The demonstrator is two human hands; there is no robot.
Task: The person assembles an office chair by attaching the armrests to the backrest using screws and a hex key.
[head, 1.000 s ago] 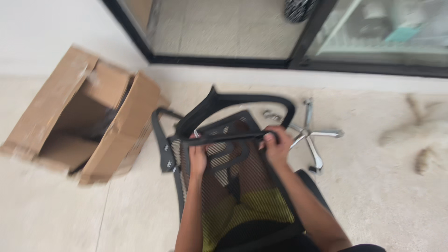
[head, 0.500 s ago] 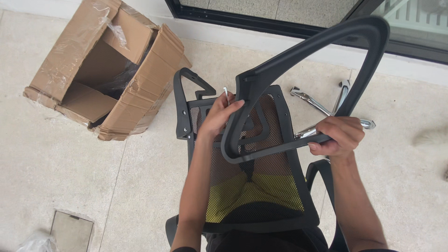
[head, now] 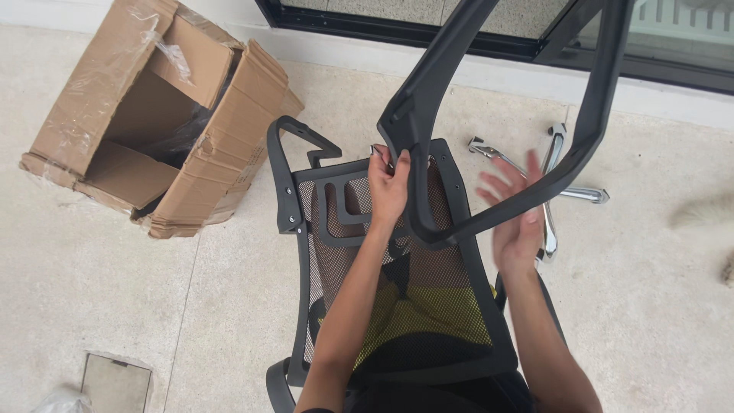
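Observation:
A black mesh chair back stands upright in front of me, with something yellow showing through the mesh. Above it rises a curved black plastic frame piece, tilted up toward the camera. My left hand grips the lower left end of that frame, next to the top edge of the chair back. My right hand is blurred, fingers spread, its palm against the frame's lower bar, not closed around it. A black armrest sticks out on the chair back's left side.
An open cardboard box with clear plastic wrap lies on its side at upper left. A chrome star-shaped chair base lies on the stone floor at right. A dark window frame runs along the top. A floor hatch sits at lower left.
The black frame piece has been lifted higher and closer to the camera. My right hand has let go of its lower bar and spread its fingers. The left hand keeps its grip.

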